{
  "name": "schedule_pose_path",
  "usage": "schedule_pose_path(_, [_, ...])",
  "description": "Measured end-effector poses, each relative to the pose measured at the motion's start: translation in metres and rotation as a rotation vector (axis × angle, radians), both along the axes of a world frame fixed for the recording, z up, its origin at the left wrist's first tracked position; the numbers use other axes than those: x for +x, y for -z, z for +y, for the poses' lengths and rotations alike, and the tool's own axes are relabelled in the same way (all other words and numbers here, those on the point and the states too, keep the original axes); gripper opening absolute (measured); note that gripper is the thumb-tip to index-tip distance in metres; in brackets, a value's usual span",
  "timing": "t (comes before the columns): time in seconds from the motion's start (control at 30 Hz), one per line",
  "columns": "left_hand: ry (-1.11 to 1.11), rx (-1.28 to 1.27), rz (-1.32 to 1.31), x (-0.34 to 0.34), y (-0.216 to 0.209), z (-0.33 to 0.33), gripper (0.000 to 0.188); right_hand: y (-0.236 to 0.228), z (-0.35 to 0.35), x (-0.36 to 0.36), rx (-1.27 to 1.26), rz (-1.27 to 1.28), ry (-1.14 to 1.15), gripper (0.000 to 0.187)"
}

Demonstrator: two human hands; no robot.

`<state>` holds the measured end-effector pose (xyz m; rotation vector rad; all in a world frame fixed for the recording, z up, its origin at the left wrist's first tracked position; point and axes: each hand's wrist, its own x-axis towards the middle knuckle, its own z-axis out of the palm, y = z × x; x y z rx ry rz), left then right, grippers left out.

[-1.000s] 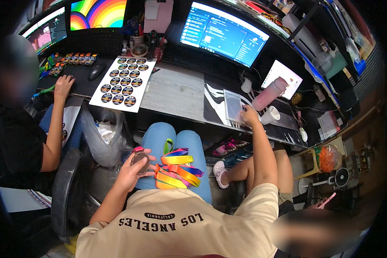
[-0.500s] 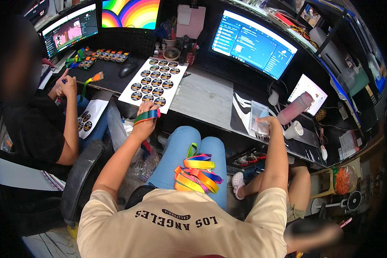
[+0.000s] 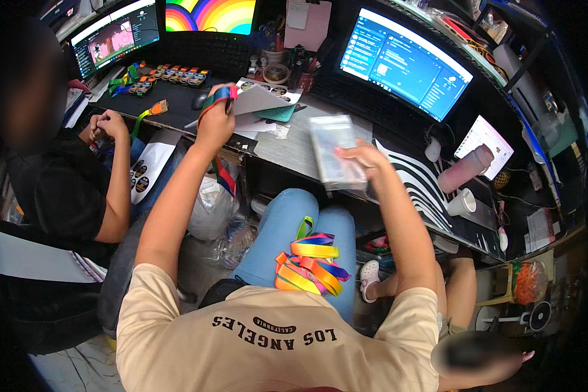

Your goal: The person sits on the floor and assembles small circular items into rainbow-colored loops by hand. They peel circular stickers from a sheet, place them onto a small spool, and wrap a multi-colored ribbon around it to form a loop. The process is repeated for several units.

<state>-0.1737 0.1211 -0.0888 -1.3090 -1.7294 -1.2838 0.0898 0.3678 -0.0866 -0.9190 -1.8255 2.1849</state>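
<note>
- The left hand is raised over the desk's near edge, fingers curled tight around a rainbow-striped lanyard; a loose length of its strap hangs down below the desk edge.
- The same hand touches a sheet of round stickers, which is lifted and curled up off the desk; whether the fingers also pinch the sheet cannot be told.
- The right hand holds a small stack of clear plastic sleeves above the desk's near edge, thumb on one side and fingers pressed against the other; the stack is blurred.
- A bundle of rainbow lanyards lies on the person's lap, on the blue jeans, well apart from both hands.
- Toward the desk's right end stand a pink tumbler, lying tilted, and a white cup just beside it.
- Along the far edge are a blue-lit monitor and a rainbow screen.
- At the desk's left end a co-worker in a black top has both hands closed near an orange-tipped lanyard; a row of colourful badges lies on the dark mat beyond.
</note>
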Motion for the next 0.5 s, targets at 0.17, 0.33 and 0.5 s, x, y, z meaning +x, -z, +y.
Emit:
schedule_pose_path(0.17, [0.060, -0.085, 0.008, -0.008, -0.037, 0.016, 0.037, 0.031, -0.071, -0.089, -0.269, 0.042, -0.168, 0.041])
schedule_pose_path(0.33, [0.098, -0.159, 0.045, -0.007, -0.057, 0.025, 0.040, 0.060, -0.099, -0.186, -0.472, 0.135, -0.032, 0.028])
schedule_pose_path(0.5, [0.113, -0.141, 0.091, -0.003, -0.069, 0.027, 0.044, 0.077, -0.098, -0.257, -0.211, 0.038, 0.092, 0.035])
